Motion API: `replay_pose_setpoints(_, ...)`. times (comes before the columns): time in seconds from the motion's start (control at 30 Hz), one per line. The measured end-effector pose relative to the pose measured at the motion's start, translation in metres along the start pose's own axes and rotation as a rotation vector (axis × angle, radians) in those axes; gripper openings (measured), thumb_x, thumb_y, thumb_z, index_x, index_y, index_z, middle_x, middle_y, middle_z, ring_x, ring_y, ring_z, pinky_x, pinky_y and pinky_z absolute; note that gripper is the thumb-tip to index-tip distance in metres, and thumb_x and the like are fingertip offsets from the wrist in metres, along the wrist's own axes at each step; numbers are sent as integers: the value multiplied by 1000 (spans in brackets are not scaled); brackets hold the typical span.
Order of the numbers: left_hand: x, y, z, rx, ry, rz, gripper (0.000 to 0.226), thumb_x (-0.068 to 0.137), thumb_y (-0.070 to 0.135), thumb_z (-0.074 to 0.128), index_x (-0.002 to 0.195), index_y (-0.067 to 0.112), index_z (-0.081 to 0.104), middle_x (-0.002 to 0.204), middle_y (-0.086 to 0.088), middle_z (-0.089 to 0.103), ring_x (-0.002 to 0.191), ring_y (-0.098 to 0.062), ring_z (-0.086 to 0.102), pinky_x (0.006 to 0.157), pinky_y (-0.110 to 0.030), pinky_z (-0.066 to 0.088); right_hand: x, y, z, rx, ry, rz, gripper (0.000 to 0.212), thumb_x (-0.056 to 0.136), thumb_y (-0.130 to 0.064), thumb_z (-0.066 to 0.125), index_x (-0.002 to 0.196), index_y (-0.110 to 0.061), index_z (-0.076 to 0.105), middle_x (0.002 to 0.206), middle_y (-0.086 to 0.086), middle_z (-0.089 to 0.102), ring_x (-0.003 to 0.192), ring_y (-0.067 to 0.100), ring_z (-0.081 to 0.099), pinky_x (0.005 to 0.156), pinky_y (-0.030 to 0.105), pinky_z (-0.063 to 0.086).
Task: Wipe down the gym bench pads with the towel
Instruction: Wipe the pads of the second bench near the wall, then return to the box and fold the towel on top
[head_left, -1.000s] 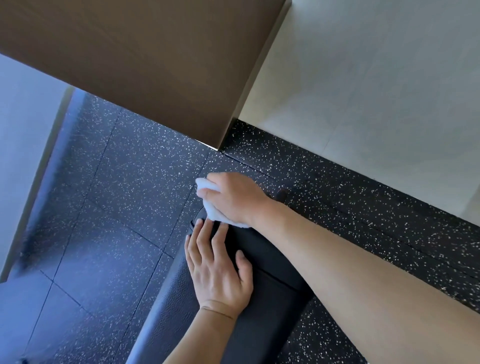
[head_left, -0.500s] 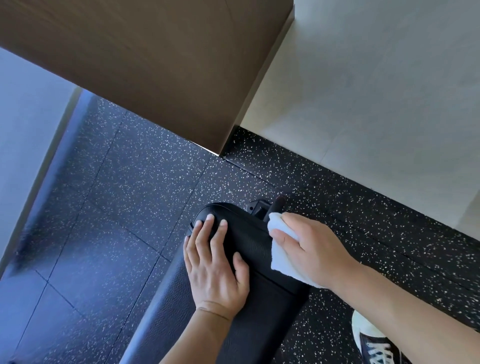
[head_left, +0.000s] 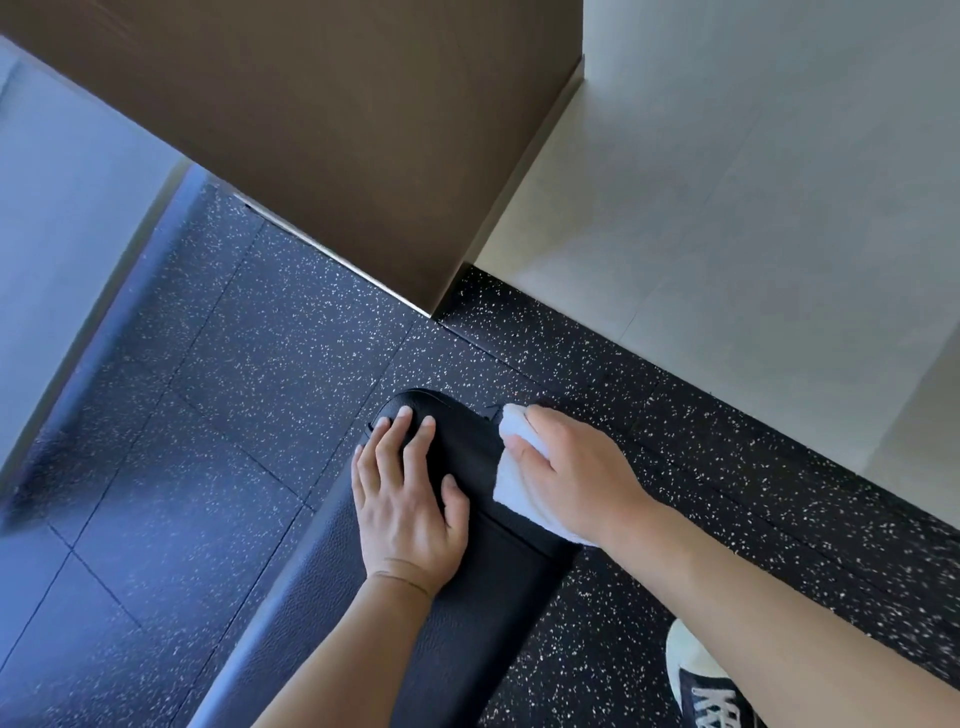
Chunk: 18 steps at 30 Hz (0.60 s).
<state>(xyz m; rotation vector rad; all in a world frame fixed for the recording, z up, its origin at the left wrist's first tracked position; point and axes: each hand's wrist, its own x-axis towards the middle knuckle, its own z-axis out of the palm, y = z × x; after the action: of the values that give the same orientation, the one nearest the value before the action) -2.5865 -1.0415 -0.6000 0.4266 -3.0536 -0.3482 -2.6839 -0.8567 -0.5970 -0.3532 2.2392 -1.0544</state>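
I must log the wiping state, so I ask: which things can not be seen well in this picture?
Head view only:
- Towel: mostly covered by the right hand.
- Bench pad: near part cut by the bottom edge; left hand covers some.
- Bench frame: under the pad.
- Sneaker: cut by the bottom edge.

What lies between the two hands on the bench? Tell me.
In the head view, only bare black bench pad lies between the left hand, resting flat on it, and the right hand, which grips the white towel against the pad's right edge.
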Motion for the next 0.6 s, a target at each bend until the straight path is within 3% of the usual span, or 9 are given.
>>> replay_pose_setpoints(0.1, 1, 3, -3, 9, -30, -19, 61, 91, 35, 47, 147, 11, 53, 158, -14, 45, 149, -40, 38, 123, -61, 29, -36, 14, -17, -13, -30, 55, 33, 106, -31, 47, 76, -35, 33, 82, -12, 51, 81, 15, 54, 76, 38, 43)
replay_pose_setpoints(0.3, 3, 13, -21, 121, -194, -48, 65, 95, 39, 39, 154, 11, 48, 163, -15, 41, 151, -40, 34, 123, -60, 29, -106, 15, -42, -27, 9, 108, 32, 104, -35, 55, 78, -32, 36, 78, -10, 47, 70, 4, 47, 63, 23, 36)
replay_pose_setpoints(0.4, 8, 28, -48, 89, -366, -117, 64, 101, 38, 44, 161, 16, 37, 171, -8, 28, 158, -33, 23, 125, -55, 27, -137, -5, -53, -20, 91, 136, 16, 101, -34, 60, 91, -26, 52, 81, -11, 53, 73, 0, 51, 63, 14, 38)
replay_pose_setpoints(0.47, 4, 36, -77, 30, -451, -125, 59, 103, 39, 47, 158, 19, 40, 168, -2, 33, 153, -30, 30, 123, -52, 29, -157, -31, -63, -52, 100, 138, 12, 100, -34, 61, 105, -23, 56, 91, -13, 58, 82, 1, 54, 64, 11, 35)
replay_pose_setpoints(0.6, -31, 34, -167, -40, -399, -95, 55, 104, 38, 47, 156, 20, 44, 161, 1, 42, 146, -31, 39, 120, -52, 32, -203, -99, -79, -116, 147, 83, 17, 98, -31, 61, 114, -24, 58, 107, -12, 61, 97, 12, 58, 73, 21, 41)
